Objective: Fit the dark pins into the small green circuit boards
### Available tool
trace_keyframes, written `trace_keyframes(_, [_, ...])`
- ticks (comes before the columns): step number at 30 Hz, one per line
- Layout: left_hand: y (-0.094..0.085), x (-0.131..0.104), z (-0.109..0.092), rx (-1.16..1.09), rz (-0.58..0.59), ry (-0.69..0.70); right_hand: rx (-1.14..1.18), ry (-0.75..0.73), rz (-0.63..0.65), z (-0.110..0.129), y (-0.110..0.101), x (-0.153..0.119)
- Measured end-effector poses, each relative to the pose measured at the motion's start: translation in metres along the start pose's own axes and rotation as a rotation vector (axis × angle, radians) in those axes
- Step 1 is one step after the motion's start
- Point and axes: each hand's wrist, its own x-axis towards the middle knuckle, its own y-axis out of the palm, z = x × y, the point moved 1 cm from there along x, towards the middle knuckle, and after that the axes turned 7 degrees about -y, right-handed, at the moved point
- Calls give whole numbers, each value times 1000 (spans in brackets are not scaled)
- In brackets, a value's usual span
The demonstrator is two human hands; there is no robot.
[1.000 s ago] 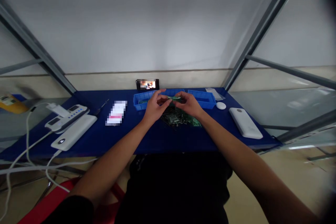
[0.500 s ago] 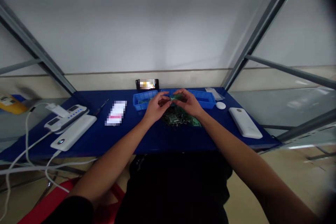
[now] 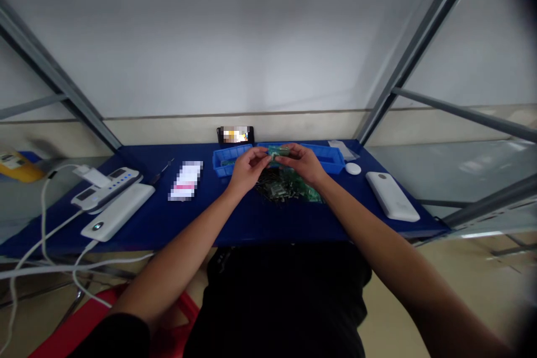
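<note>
As left hand [image 3: 247, 169] and right hand [image 3: 309, 166] pinch green piece [image 3: 279, 150], partly covered, details blurred

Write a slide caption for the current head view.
Left hand and right hand hold a small green piece near a pile of small parts on a blue table.

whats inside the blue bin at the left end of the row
Some small greenish pieces show low in the left blue bin, too small to identify. The left hand blocks the bin's near right part, so anything there is hidden.
</note>
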Motion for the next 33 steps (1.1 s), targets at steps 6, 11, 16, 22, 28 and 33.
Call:
trace_keyframes(6, [-3, 0, -1, 73, 3, 68, -69, -59, 0, -2, 0, 2])
trace_keyframes(11, [-6, -1, 2, 64, 27, 105, -157, -266, 83, 4, -4, 2])
trace_keyframes(16, [-6, 0, 5, -11, 25, -1, -298, -342, 67, 5, -7, 2])
trace_keyframes(22, [-1, -5, -2, -5, 9, -39, -303, -339, 17, 7, -6, 0])
trace_keyframes(28, [5, -9, -8, -65, 202, -105, -107, -290, 142, 15, 1, -5])
trace_keyframes(33, [3, -2, 4, -86, 177, -76, -97, -254, 69, 12, 3, -4])
